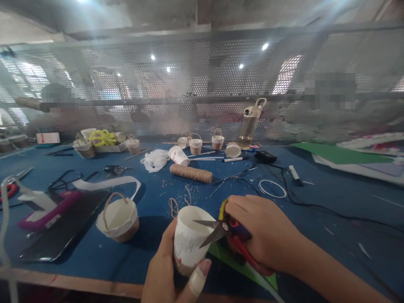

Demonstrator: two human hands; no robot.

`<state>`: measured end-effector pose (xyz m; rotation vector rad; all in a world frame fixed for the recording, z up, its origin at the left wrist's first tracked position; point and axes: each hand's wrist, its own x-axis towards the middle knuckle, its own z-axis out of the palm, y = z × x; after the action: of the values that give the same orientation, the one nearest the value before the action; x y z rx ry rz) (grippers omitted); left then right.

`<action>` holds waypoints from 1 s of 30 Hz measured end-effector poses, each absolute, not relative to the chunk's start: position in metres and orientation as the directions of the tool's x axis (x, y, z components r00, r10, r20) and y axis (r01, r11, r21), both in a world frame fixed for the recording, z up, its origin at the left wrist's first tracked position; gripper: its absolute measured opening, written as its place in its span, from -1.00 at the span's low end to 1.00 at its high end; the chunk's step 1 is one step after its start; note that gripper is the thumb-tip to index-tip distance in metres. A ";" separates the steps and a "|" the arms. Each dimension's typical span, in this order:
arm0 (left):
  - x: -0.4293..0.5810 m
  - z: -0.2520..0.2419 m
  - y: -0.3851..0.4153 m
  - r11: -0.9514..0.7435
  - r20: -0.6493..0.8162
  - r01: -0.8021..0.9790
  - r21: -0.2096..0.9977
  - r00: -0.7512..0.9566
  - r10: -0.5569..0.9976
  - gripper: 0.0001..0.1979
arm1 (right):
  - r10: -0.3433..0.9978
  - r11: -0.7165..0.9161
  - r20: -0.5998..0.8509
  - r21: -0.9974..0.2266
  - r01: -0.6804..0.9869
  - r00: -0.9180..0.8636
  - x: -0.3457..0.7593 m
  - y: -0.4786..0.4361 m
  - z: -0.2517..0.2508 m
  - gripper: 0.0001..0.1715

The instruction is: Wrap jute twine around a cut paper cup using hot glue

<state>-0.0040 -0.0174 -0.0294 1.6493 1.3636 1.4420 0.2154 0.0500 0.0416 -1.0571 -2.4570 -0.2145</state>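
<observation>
A white paper cup point(191, 240) with brown twine wound round its base is gripped in my left hand point(170, 269), tilted slightly, its mouth facing up. A bandage-like wrap covers my left thumb. My right hand point(261, 231) grips scissors point(224, 226) with red and yellow handles. Their blades are apart at the cup's rim, one reaching over the mouth and the other along the outer wall. Left of my hands stands a small basket point(118, 223) made from a cup, with a twine handle and a lace-like rim. Green paper point(233, 265) lies under my right hand.
A twine roll point(191, 173), a white cup point(179, 155) and crumpled white material point(155, 160) lie ahead. Further back are several small baskets point(195, 145) and a bottle point(250, 124). A phone or tablet point(63, 231) sits left; a black cable point(322, 206) crosses the right.
</observation>
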 end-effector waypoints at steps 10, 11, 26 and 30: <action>-0.003 -0.037 -0.014 -0.364 0.467 0.533 0.764 -0.067 0.882 -0.45 | 0.615 0.703 0.471 0.034 0.710 -0.632 0.218 0.052 0.047 -0.88; -0.003 -0.038 -0.014 -0.363 0.471 0.550 0.752 -0.063 0.880 -0.45 | 0.612 0.705 0.470 0.040 0.708 -0.636 0.218 0.052 0.047 -0.87; -0.002 -0.039 -0.014 -0.312 0.407 0.541 0.781 -0.061 0.911 -0.44 | 0.560 0.704 0.512 0.120 0.700 -0.651 0.223 0.053 0.035 -0.80; -0.001 -0.038 -0.014 -0.314 0.419 0.540 0.781 -0.080 0.904 -0.42 | 0.587 0.697 0.514 0.074 0.713 -0.626 0.222 0.052 0.037 -0.91</action>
<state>-0.0008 -0.0140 -0.0382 1.8316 1.5589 1.3567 0.2221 0.0517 0.0370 -1.0020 -2.4492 -0.3748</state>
